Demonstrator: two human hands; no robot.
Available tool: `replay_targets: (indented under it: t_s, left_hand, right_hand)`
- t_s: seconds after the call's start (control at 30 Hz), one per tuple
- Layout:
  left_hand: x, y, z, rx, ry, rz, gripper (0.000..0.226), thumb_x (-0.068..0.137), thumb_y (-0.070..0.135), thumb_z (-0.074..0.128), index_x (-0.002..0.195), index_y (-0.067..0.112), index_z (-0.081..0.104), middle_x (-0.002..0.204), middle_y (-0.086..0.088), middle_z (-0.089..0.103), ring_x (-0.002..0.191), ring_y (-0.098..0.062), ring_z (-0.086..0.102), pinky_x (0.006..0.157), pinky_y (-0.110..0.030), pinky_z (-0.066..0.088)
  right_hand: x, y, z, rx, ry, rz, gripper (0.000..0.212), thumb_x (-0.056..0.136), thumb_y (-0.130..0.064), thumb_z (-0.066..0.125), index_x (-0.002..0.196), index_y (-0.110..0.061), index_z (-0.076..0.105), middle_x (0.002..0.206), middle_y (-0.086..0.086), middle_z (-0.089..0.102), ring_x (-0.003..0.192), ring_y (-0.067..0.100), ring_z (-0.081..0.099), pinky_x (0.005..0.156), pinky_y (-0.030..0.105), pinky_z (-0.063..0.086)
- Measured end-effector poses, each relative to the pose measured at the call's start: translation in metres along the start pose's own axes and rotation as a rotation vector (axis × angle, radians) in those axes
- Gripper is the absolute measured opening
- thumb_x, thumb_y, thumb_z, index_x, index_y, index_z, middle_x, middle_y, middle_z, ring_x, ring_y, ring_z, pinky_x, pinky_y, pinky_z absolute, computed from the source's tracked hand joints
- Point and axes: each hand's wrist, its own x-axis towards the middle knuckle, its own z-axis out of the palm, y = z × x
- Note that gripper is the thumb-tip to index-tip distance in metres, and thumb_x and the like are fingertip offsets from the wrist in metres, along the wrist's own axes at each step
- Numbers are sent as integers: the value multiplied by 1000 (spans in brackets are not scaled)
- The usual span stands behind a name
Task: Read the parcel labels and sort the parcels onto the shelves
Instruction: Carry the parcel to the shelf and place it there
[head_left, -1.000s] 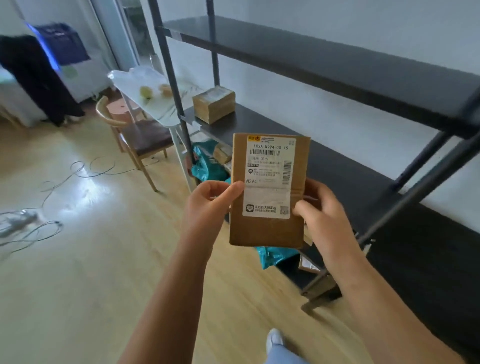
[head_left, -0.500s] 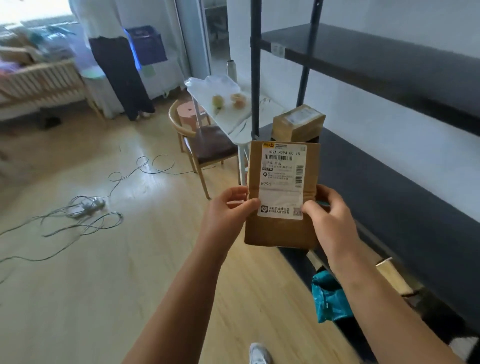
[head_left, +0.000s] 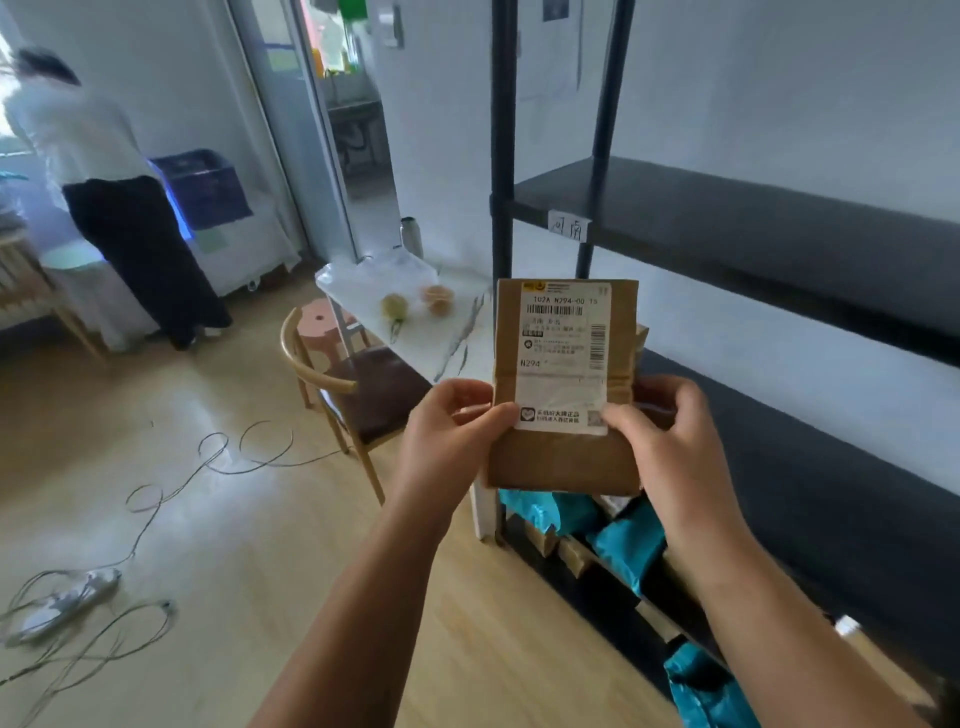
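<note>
Both hands hold a brown parcel upright, label facing the camera.

The left hand (head_left: 449, 436) and right hand (head_left: 670, 441) pinch the flat cardboard parcel (head_left: 566, 457) at its side edges, thumbs in front beside the white label (head_left: 565, 358). It hangs in the air before the black shelf rack (head_left: 753, 228), above teal parcels (head_left: 628, 540) lying on the lowest shelf.

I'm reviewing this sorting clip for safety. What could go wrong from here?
The cardboard parcel is pinched only at its lower edges by the left hand and right hand, so it might slip. Loose cables on the floor are a possible trip hazard. The handwritten shelf tag looks blurry, so mis-shelving is possible.
</note>
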Motion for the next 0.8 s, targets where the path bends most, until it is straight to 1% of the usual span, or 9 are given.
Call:
replay_targets:
  t_s: [0.13,0.27,0.33,0.43,0.47,0.53,0.63,0.7,0.8]
  left_hand:
    - [53,31,-17,-11,-131,55,27,85,23,77,109,18,67,99,4,77,91,-7,74,61,-14,55]
    - [96,65,-17,-48,-234,137,24,87,23,74,110,19,69,98,7,75,86,-2,71,61,-12,54]
    - [113,80,-11,-66,-267,175,20,88,25,73,107,23,71,96,9,76,89,-5,71,69,-18,57]
    - [141,106,0,-51,-305,231,10,89,32,71,98,37,72,90,15,76,86,2,70,77,-21,54]
    - [151,114,5,-55,-328,258,12,90,31,70,99,38,73,93,14,77,90,-1,71,80,-22,54]
    - [172,131,16,-54,-373,310,17,92,29,68,106,35,74,100,7,79,97,-8,72,88,-25,55]
    - [203,153,34,-28,-429,364,28,91,31,68,119,27,74,102,6,79,96,-9,74,85,-21,56]
    - [224,162,49,-38,-435,350,41,89,35,71,126,19,67,108,1,77,94,-14,75,77,-22,57]
    - [252,170,70,-44,-407,330,45,89,35,70,128,13,62,111,-2,73,95,-15,71,75,-21,55]
  right_hand:
    - [20,-30,23,8,128,-24,29,87,-28,69,111,-23,53,96,-16,62,76,-7,60,49,6,45]
    - [42,-60,36,-37,262,-108,30,87,-36,68,112,-26,56,103,-16,64,89,-1,62,65,15,48]
    - [58,-72,37,-62,317,-153,33,87,-39,68,116,-29,57,112,-13,64,99,3,61,75,22,52]
    - [88,-91,32,-86,373,-212,35,86,-42,68,117,-30,58,120,-7,62,101,3,60,74,18,49]
    - [100,-97,31,-87,382,-230,35,86,-43,67,117,-29,58,120,-6,62,100,3,61,72,17,48]
    - [124,-110,27,-72,376,-255,31,88,-41,66,115,-29,60,116,-7,64,100,4,62,74,19,49]
    - [159,-125,20,-47,335,-263,21,90,-38,64,109,-35,57,106,-17,63,94,-2,59,70,16,45]
    - [182,-129,15,-20,322,-256,30,91,-39,63,118,-34,50,103,-20,56,87,-6,53,63,13,38]
    - [217,-133,13,-19,320,-226,48,92,-43,61,135,-25,47,119,-10,55,96,5,55,63,14,36]
